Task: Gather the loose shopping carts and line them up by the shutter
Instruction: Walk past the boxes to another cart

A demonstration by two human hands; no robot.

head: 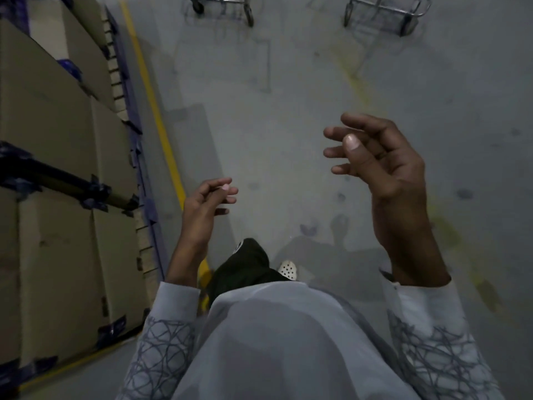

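Two metal shopping carts show only their lower frames and wheels at the top edge: one cart point(222, 5) at top centre, another cart point(386, 13) at top right. Both stand well ahead of me on the grey floor. My left hand point(206, 202) hangs low at centre-left, fingers loosely curled, holding nothing. My right hand point(383, 171) is raised at the right, fingers apart and bent, also holding nothing. Neither hand touches a cart. No shutter is in view.
Stacked cardboard boxes point(57, 157) on a blue pallet fill the left side. A yellow floor line point(157, 111) runs beside them. Grey concrete floor point(274, 96) stretches between me and the carts. My shoe point(288, 269) shows below.
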